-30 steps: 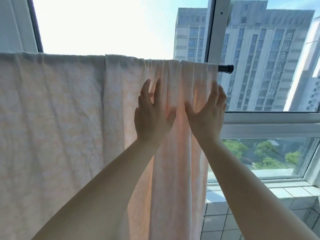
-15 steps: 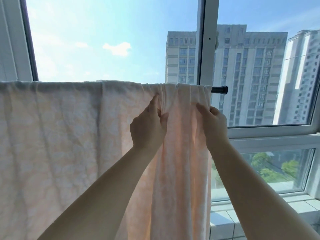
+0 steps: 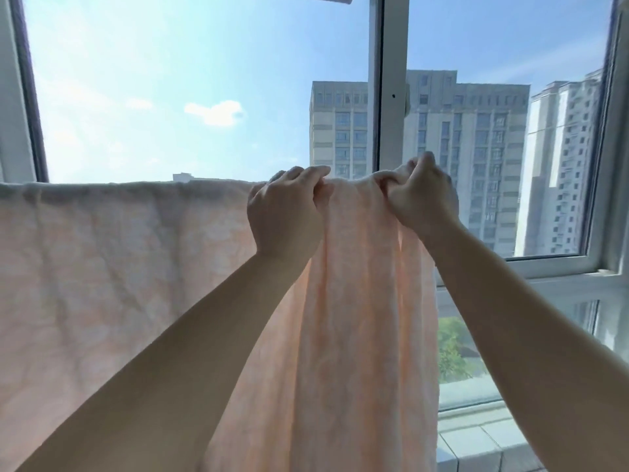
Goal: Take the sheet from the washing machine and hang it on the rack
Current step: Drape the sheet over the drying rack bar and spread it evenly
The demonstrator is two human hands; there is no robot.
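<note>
Both hands (image 3: pixel 286 212) (image 3: pixel 420 195) gripping hung sheet (image 3: pixel 119 267)

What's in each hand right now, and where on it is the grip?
Both hold the sheet at its top fold: left hand and right hand each bunch the fabric there.

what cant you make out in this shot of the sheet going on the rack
Head view only:
- Rack bar: covered by the sheet and both hands.
- Left hand and right hand fingertips: tucked into the fabric.
- Sheet's bottom and left end: cut off by the frame.
- Washing machine: out of view.
</note>
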